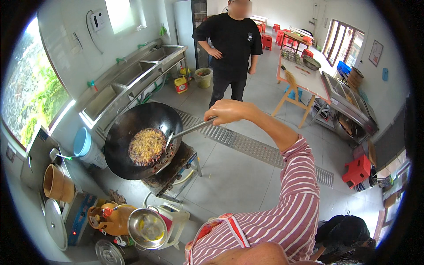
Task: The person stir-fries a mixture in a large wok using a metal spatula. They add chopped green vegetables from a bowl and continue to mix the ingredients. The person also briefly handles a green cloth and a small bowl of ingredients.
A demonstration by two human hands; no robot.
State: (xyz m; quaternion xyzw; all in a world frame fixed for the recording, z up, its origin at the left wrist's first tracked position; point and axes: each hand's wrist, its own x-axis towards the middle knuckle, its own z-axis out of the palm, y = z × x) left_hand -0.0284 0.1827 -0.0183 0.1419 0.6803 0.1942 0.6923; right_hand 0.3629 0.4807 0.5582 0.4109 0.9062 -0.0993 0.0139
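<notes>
My right hand [228, 112] grips the metal handle of a wok spatula [192, 128], above and right of a large black wok [116, 145]. The blade's visible edge meets the wok's inner right side. Bubbling yellowish food with dark bits [147, 145] sits in the middle of the wok, and more dark bits cling to its lower right wall. Beneath the wok is a grimy gas stove stand [169, 185]. Out of view is my left hand.
A person in black [232, 49] stands beyond the wok; another dark-haired person [344, 232] is low at right. An orange gas cylinder [121, 217] and a metal basin [145, 228] on a stool stand below the stove. Steel sinks [132, 71] line the wall.
</notes>
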